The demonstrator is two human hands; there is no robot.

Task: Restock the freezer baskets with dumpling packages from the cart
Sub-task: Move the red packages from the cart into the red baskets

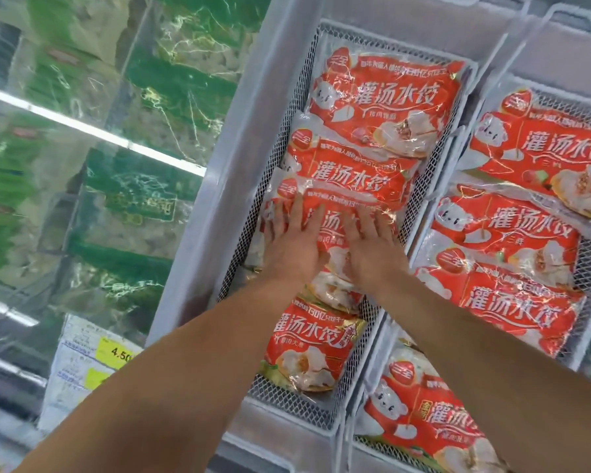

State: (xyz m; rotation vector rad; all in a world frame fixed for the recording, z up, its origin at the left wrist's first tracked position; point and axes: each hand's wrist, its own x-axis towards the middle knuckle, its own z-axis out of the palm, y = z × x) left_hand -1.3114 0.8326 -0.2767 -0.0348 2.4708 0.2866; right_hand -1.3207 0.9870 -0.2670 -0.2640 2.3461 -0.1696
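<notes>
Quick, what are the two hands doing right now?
Left hand: open, fingers flat, pressing on the red dumpling package.
Right hand: open, fingers flat, pressing on the same package.

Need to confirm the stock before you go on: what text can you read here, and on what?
"灌汤水饺": large white characters on the red dumpling bags in the wire baskets.
"三全": round logo on the bags.
"4.50": yellow price tag, partly behind an arm.
Smaller print on the bags and on the green packs: too blurred to read.
</notes>
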